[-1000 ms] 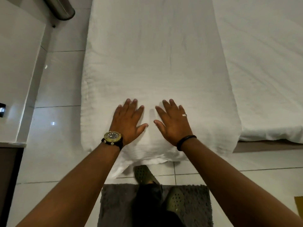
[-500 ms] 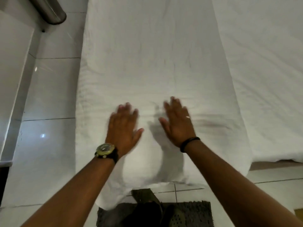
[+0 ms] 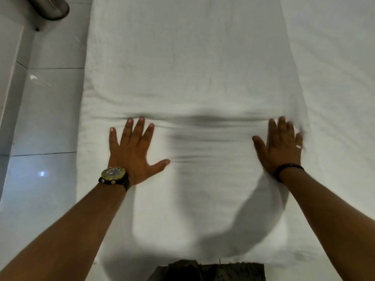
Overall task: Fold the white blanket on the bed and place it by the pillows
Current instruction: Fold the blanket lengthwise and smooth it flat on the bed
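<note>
The white blanket (image 3: 188,63) lies as a long folded strip running away from me along the left side of the bed. My left hand (image 3: 134,153), with a watch on the wrist, presses flat on it near its left edge, fingers spread. My right hand (image 3: 280,147), with a ring and a black wristband, lies flat near the blanket's right edge, slightly blurred. Shallow creases run across the blanket between the two hands. No pillows are in view.
The bed's white sheet (image 3: 341,57) stretches to the right of the blanket. Glossy white floor tiles (image 3: 46,122) lie to the left, with a metal cylinder (image 3: 50,7) at top left. A dark mat (image 3: 233,272) and my shoe (image 3: 182,268) show at the bottom edge.
Both hands slid apart from the blanket's middle toward its left and right edges, pushing creases across it. My view moved closer over the bed.
</note>
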The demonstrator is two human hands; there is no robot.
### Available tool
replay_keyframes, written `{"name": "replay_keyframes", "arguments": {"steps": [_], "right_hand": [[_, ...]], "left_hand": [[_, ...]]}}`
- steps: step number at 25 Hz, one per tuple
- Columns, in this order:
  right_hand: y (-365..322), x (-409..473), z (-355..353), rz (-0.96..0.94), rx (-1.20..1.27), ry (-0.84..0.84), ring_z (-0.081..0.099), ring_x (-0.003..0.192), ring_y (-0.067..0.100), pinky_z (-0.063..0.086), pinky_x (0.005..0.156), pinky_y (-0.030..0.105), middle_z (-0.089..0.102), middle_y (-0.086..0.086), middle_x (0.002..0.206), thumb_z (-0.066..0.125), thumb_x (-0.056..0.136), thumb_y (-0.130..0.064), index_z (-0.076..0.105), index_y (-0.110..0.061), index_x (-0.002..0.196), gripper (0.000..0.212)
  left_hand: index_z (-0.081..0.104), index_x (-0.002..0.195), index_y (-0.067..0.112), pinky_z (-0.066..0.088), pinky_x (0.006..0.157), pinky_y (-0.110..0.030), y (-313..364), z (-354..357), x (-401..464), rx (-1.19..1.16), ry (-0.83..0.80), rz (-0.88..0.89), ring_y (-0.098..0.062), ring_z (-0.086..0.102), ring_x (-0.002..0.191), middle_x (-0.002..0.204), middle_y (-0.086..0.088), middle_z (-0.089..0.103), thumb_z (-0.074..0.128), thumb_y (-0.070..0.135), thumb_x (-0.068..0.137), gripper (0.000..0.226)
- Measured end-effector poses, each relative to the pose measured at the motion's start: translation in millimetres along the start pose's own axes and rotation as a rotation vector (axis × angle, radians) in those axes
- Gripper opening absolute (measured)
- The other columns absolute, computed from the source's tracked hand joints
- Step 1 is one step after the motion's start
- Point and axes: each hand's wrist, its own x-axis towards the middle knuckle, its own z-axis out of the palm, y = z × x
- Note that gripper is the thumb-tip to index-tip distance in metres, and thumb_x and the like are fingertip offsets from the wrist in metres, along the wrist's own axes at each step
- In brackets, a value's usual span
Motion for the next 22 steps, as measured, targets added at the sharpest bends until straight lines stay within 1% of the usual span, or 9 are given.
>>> {"name": "replay_keyframes", "arguments": {"steps": [2, 5, 8, 10, 13, 16, 19, 21, 22], "right_hand": [[-26, -11, -8, -0.055, 0.075, 0.024, 0.005, 0.149, 0.033, 0.005, 0.116, 0.059, 0.009, 0.014, 0.162, 0.014, 0.089, -0.064, 0.02, -0.013, 0.153, 0.082], [-112, -24, 4, -0.472, 0.185, 0.115, 0.019, 0.146, 0.038, 0.012, 0.113, 0.062, 0.026, 0.016, 0.157, 0.028, 0.095, -0.048, 0.037, -0.015, 0.147, 0.062], [-173, 10, 15, -0.723, 0.072, 0.018, 0.006, 0.15, 0.025, 0.003, 0.112, 0.066, 0.015, 0.002, 0.162, 0.02, 0.097, -0.056, 0.026, -0.031, 0.151, 0.06], [-158, 81, 11, -0.682, -0.021, 0.038, 0.002, 0.15, 0.019, -0.002, 0.112, 0.066, 0.007, -0.005, 0.163, 0.013, 0.089, -0.071, 0.018, -0.037, 0.151, 0.071], [-92, 191, -6, -0.379, -0.074, 0.066, -0.001, 0.15, 0.017, -0.006, 0.114, 0.061, 0.002, -0.007, 0.163, 0.007, 0.078, -0.085, 0.012, -0.039, 0.152, 0.087], [-50, 250, -21, -0.179, -0.068, 0.063, -0.002, 0.15, 0.02, -0.003, 0.117, 0.057, 0.001, 0.0, 0.164, 0.007, 0.079, -0.086, 0.009, -0.029, 0.154, 0.094], [-55, 263, -33, -0.038, -0.033, 0.032, -0.003, 0.15, 0.023, -0.002, 0.118, 0.055, 0.0, 0.007, 0.164, 0.008, 0.083, -0.08, 0.009, -0.017, 0.154, 0.095], [-95, 240, -34, -0.069, 0.071, 0.097, 0.004, 0.15, 0.028, 0.003, 0.117, 0.057, 0.009, 0.014, 0.162, 0.015, 0.088, -0.069, 0.021, -0.011, 0.152, 0.087], [-128, 219, -28, -0.241, 0.169, 0.15, 0.011, 0.149, 0.031, 0.008, 0.116, 0.058, 0.018, 0.016, 0.16, 0.023, 0.09, -0.061, 0.031, -0.01, 0.149, 0.078]], "left_hand": [[0.011, 0.155, 0.025, 0.0, 0.113, -0.069, 4, -5, 4, -0.023, 0.024, 0.006, -0.03, -0.003, 0.151, 0.165, -0.007, 0.006, 0.024, 0.086, 0.076, 0.101], [0.009, 0.154, 0.032, -0.002, 0.111, -0.069, 8, -11, 44, -0.054, 0.053, -0.016, -0.03, -0.005, 0.151, 0.165, -0.003, 0.001, 0.022, 0.08, 0.084, 0.086], [-0.004, 0.152, 0.041, -0.007, 0.113, -0.067, -14, -19, 105, 0.001, -0.004, -0.062, -0.023, -0.014, 0.15, 0.164, 0.004, -0.009, 0.01, 0.088, 0.079, 0.088], [-0.009, 0.15, 0.044, -0.01, 0.113, -0.066, -35, -20, 139, 0.036, -0.021, -0.117, -0.02, -0.019, 0.149, 0.163, 0.007, -0.014, 0.007, 0.092, 0.074, 0.092], [-0.011, 0.149, 0.046, -0.011, 0.111, -0.066, -57, -18, 183, 0.074, 0.01, -0.201, -0.018, -0.013, 0.15, 0.164, 0.009, -0.012, 0.01, 0.098, 0.066, 0.101], [-0.01, 0.15, 0.044, -0.01, 0.11, -0.066, -72, -20, 222, 0.067, 0.027, -0.234, -0.016, -0.007, 0.151, 0.165, 0.007, -0.008, 0.012, 0.099, 0.063, 0.105], [-0.007, 0.153, 0.035, -0.015, 0.111, -0.063, -78, -19, 243, 0.125, 0.064, -0.188, -0.02, -0.005, 0.151, 0.165, -0.002, -0.004, 0.011, 0.096, 0.067, 0.106], [0.0, 0.155, 0.023, -0.016, 0.112, -0.06, -76, -25, 251, 0.167, 0.089, -0.129, -0.029, 0.001, 0.151, 0.164, -0.013, 0.003, 0.013, 0.092, 0.071, 0.109], [0.005, 0.155, 0.017, -0.015, 0.114, -0.058, -75, -27, 254, 0.178, 0.092, -0.086, -0.032, 0.003, 0.151, 0.163, -0.018, 0.006, 0.015, 0.09, 0.072, 0.111]]}}
